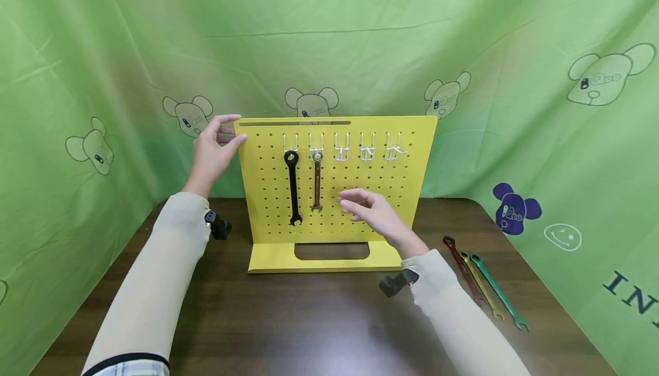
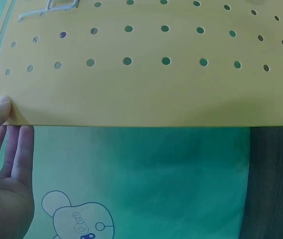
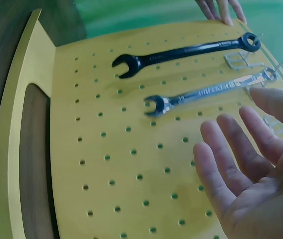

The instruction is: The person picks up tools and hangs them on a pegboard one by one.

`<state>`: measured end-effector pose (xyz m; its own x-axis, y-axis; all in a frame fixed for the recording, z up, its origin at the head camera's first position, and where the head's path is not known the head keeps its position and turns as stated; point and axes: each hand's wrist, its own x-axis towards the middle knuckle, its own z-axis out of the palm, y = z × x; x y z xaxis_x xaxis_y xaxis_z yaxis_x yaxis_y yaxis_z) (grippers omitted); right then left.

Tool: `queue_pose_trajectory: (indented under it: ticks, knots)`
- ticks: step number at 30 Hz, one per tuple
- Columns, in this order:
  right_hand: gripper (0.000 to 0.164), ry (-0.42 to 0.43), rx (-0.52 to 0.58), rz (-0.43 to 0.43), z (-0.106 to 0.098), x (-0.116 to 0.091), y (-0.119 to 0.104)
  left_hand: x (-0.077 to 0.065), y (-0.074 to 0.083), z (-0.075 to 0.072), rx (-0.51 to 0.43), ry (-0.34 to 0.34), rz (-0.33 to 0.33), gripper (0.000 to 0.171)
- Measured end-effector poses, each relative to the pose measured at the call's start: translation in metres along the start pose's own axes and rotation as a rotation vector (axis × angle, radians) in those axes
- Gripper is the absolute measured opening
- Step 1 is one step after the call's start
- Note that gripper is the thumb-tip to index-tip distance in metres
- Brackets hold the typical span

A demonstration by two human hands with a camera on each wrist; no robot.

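At its upper left corner, the yellow pegboard (image 1: 273,193) is pinched by my left hand (image 1: 213,150); the thumb lies on the front and the fingers go behind the edge, as the left wrist view also shows. A black combination wrench (image 1: 293,190) hangs by its ring end from the leftmost hook. On the hook beside it hangs a silver combination wrench (image 3: 211,92), open end down. My right hand (image 1: 376,210) is in front of the board, right of the silver wrench, with its fingers slightly bent and nothing in them.
Three bare white hooks, the nearest being the middle hook (image 1: 342,154), continue the row rightward. On the brown table (image 1: 309,319) at right lie a red wrench (image 1: 464,270), a yellow wrench (image 1: 483,287) and a green wrench (image 1: 498,290). A green curtain (image 1: 360,32) surrounds the table.
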<state>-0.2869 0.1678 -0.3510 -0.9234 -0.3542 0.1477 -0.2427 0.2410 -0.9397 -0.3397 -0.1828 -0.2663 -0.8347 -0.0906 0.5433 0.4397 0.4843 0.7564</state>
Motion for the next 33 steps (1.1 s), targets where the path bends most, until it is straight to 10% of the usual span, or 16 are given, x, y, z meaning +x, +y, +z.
queue_pose_trajectory:
  ticks: [33]
  knots:
    - [0.047,0.079,-0.228,0.214,-0.14,-0.116,0.05,-0.001,0.001,0.0,-0.005,-0.02,-0.015,0.042]
